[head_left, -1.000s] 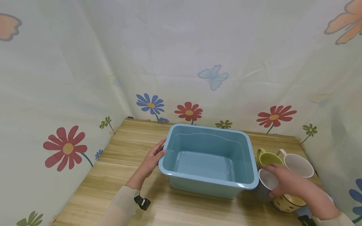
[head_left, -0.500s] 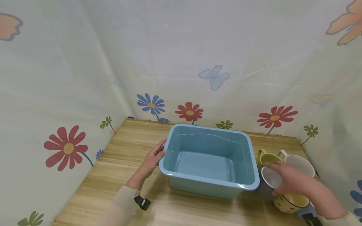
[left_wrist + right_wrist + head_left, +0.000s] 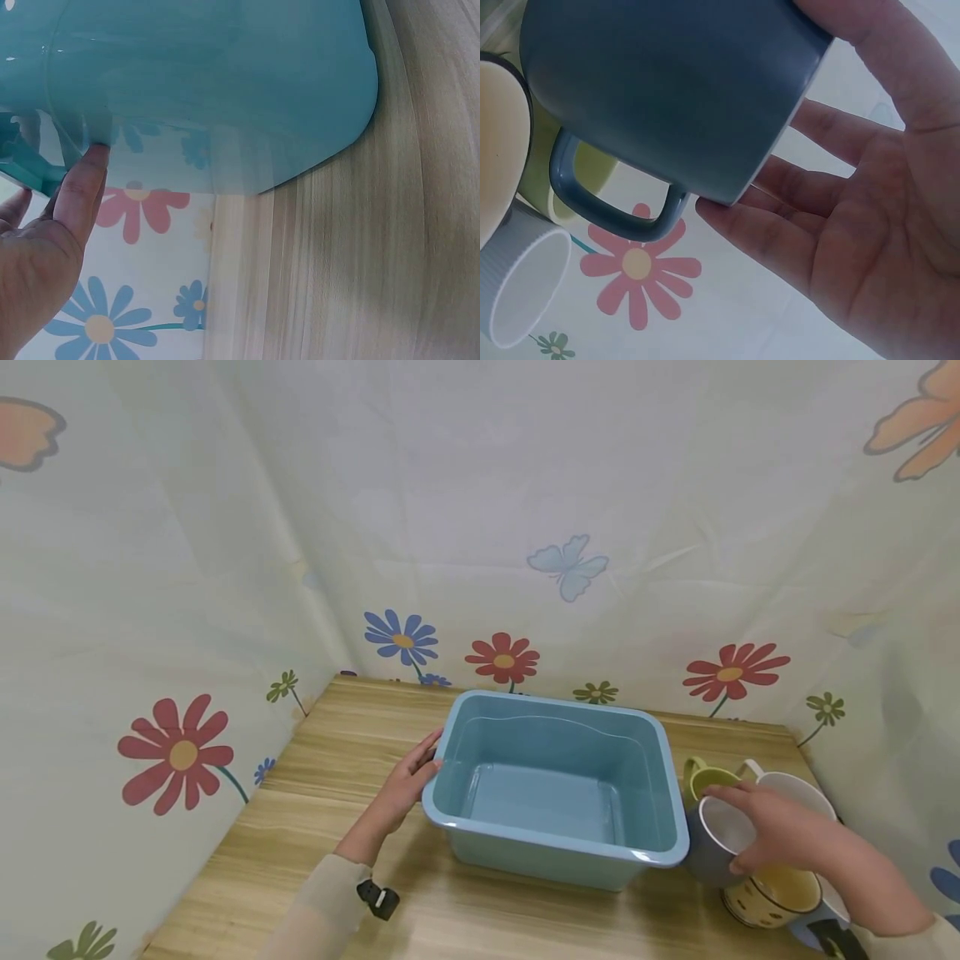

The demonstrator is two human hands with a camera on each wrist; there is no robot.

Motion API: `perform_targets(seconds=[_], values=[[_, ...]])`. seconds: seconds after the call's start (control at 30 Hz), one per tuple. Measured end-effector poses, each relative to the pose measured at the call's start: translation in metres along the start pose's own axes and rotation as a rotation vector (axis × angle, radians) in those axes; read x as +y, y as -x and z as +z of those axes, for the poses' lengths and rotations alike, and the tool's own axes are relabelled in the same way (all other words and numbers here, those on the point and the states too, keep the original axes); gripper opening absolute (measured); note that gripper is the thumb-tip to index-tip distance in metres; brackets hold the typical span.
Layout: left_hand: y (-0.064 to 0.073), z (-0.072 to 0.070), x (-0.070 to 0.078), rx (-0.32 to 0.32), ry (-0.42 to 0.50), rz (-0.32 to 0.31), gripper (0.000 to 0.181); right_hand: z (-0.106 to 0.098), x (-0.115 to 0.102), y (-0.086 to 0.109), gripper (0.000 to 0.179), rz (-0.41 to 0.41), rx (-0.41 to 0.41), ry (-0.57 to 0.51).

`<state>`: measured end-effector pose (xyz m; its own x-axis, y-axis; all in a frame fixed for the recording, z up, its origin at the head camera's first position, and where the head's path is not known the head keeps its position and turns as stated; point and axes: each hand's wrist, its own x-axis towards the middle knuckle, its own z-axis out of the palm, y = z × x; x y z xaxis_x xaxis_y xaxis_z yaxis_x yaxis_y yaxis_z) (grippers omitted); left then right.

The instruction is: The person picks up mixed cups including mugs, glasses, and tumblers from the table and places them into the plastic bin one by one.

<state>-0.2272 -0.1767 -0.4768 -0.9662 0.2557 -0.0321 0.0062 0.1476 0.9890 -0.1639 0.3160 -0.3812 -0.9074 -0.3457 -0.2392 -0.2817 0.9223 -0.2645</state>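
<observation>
Your left hand (image 3: 401, 785): straight-fingered against blue tub (image 3: 536, 858), likely steadying it. Right hand (image 3: 791, 831): clamped over grey mug (image 3: 705, 853), probably because yellow cup (image 3: 756, 905) crowds its side.

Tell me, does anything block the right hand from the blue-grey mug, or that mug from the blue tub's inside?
Nothing visible blocks the right hand: its fingers hold the blue-grey mug. The blue tub's right wall stands between the mug and the inside.

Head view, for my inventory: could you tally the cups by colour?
Green cup: 1
White cup: 1
Dark grey-blue cup: 1
Yellow cup: 1
Pale blue cup, partly hidden: 1
Total: 5
</observation>
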Motion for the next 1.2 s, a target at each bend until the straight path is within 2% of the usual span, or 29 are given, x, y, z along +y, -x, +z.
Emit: perform_targets(seconds=[0.3, 0.43, 0.73, 1.07, 1.2], values=[[-0.001, -0.001, -0.001, -0.009, -0.001, -0.003, 0.061, -0.007, 0.006, 0.001, 0.087, -0.049, 0.035, 0.038], [-0.001, -0.001, -0.001, -0.004, 0.004, -0.005, 0.062, -0.012, 0.008, 0.002, 0.087, -0.045, 0.05, 0.069], [-0.002, -0.001, 0.0, -0.005, -0.003, -0.007, 0.062, -0.026, 0.014, 0.007, 0.093, 0.002, 0.057, 0.049], [-0.003, -0.004, -0.001, -0.026, 0.0, -0.001, 0.062, -0.041, 0.019, 0.01, 0.09, -0.041, 0.075, 0.065], [-0.002, -0.003, -0.002, -0.04, 0.004, 0.0, 0.062, -0.047, 0.022, 0.011, 0.091, -0.035, 0.085, 0.077]])
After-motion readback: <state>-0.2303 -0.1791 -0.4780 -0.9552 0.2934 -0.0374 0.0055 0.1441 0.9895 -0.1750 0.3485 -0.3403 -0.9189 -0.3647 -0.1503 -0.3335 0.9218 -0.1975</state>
